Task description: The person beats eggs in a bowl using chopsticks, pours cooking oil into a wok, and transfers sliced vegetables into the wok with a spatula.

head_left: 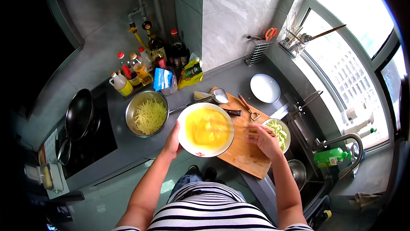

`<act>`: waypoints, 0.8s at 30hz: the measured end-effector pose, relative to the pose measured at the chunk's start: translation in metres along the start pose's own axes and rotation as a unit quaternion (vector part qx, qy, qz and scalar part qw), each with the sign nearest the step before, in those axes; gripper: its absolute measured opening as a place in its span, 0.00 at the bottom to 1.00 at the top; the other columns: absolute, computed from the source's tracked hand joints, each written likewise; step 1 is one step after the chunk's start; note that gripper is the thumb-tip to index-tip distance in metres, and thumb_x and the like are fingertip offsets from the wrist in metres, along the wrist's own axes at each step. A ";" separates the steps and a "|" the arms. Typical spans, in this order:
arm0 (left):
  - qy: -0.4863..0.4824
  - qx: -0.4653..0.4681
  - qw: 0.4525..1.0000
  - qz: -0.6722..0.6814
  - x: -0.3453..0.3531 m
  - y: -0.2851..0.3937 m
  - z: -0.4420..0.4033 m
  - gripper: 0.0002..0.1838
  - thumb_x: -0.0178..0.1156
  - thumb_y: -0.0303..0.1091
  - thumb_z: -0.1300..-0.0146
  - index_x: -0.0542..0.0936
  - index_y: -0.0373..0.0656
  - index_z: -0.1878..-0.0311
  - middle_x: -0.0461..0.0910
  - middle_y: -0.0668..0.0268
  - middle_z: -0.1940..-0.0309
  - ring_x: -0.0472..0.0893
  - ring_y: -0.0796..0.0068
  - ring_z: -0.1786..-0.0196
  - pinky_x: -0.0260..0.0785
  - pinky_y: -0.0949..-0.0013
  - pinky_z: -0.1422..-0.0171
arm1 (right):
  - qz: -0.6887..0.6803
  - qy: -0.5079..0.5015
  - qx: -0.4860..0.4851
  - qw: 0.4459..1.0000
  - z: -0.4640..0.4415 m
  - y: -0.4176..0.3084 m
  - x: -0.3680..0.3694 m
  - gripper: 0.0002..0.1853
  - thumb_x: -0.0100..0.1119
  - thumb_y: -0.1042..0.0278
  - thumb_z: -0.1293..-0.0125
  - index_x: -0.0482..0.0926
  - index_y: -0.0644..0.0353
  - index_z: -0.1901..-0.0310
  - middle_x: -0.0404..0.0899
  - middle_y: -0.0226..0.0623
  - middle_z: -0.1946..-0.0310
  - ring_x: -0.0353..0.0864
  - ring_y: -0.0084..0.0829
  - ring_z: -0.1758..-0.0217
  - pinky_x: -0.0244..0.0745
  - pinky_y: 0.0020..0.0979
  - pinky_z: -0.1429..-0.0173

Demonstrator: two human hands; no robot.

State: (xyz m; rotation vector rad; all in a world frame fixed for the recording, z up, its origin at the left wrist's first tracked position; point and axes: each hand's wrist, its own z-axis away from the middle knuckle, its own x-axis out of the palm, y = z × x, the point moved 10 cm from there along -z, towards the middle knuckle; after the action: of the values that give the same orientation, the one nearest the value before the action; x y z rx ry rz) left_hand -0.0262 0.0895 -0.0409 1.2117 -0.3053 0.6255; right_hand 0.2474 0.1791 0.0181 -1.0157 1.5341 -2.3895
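Note:
My left hand (172,142) grips the side of a white bowl (215,153), held up over the counter's front edge. Yellow beaten egg (207,126) fills the bowl, its surface smeared by motion. In my right hand (265,140), pinched between the fingers, are chopsticks (240,128), blurred and reaching across the bowl's right rim into the egg. Beneath both lies a wooden cutting board (252,162). A black knife handle (233,112) pokes out behind the bowl, the blade hidden. Beside my right hand stands a bowl of pale green cut vegetable (280,134).
A steel basin (129,116) of pale shreds sits left, near a spatula (220,96). A peeler (247,107) lies on the board. Behind are a white plate (265,88) and several sauce bottles (139,66). The sink (308,158) is right; a wok (80,113) is left.

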 end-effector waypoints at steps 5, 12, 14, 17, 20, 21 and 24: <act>0.002 -0.004 1.000 0.002 -0.013 0.008 0.001 0.35 0.39 0.59 0.29 0.62 0.38 0.33 0.71 0.57 0.39 0.75 0.68 0.41 0.70 0.66 0.39 | 0.032 -0.022 0.016 0.999 0.001 0.003 0.012 0.16 0.45 0.67 0.27 0.75 0.70 0.48 0.77 0.45 0.48 0.80 0.38 0.48 0.77 0.38 0.43; -0.018 -0.017 1.000 -0.002 -0.014 0.021 0.002 0.34 0.39 0.59 0.29 0.62 0.38 0.33 0.71 0.57 0.39 0.75 0.68 0.41 0.69 0.66 0.39 | 0.063 -0.002 0.000 0.998 -0.019 0.004 0.061 0.16 0.46 0.67 0.28 0.77 0.70 0.49 0.79 0.44 0.51 0.81 0.36 0.50 0.77 0.36 0.43; -0.009 -0.012 1.000 -0.009 -0.025 0.022 -0.003 0.34 0.39 0.58 0.29 0.62 0.37 0.33 0.72 0.57 0.40 0.75 0.68 0.41 0.69 0.66 0.39 | 0.078 -0.025 0.029 0.996 -0.013 0.001 0.056 0.16 0.46 0.67 0.28 0.78 0.69 0.49 0.79 0.43 0.50 0.81 0.36 0.49 0.78 0.36 0.43; -0.020 0.005 1.000 -0.015 -0.030 0.032 -0.002 0.34 0.38 0.58 0.28 0.63 0.37 0.34 0.70 0.57 0.38 0.73 0.67 0.38 0.65 0.65 0.35 | 0.065 0.100 -0.071 0.990 -0.012 -0.022 0.034 0.15 0.47 0.67 0.28 0.78 0.69 0.50 0.79 0.42 0.50 0.81 0.36 0.50 0.78 0.36 0.44; -0.028 0.013 0.999 -0.021 -0.034 0.033 -0.008 0.34 0.38 0.58 0.28 0.63 0.37 0.34 0.70 0.57 0.38 0.72 0.69 0.38 0.64 0.65 0.34 | 0.101 0.041 -0.034 0.993 -0.030 -0.003 0.069 0.15 0.47 0.67 0.28 0.77 0.69 0.49 0.79 0.43 0.50 0.82 0.36 0.52 0.79 0.36 0.44; -0.027 0.016 0.999 -0.021 -0.040 0.032 -0.009 0.34 0.38 0.58 0.28 0.63 0.37 0.34 0.70 0.57 0.38 0.72 0.69 0.38 0.65 0.65 0.35 | 0.110 0.020 -0.022 0.993 -0.034 0.005 0.079 0.15 0.47 0.67 0.28 0.77 0.69 0.49 0.79 0.43 0.51 0.82 0.37 0.52 0.79 0.37 0.45; -0.025 0.019 0.999 -0.028 -0.048 0.033 -0.009 0.35 0.38 0.59 0.28 0.63 0.37 0.34 0.70 0.58 0.38 0.72 0.68 0.38 0.64 0.65 0.35 | 0.115 0.034 -0.021 0.993 -0.020 -0.018 0.058 0.16 0.49 0.65 0.29 0.77 0.69 0.49 0.81 0.43 0.55 0.83 0.37 0.53 0.79 0.37 0.46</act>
State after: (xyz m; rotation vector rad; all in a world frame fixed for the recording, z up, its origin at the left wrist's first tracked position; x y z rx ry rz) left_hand -0.0845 0.0913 -0.0442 1.2701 -0.3022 0.5545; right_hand 0.1956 0.1773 0.0554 -0.7246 1.6316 -2.2634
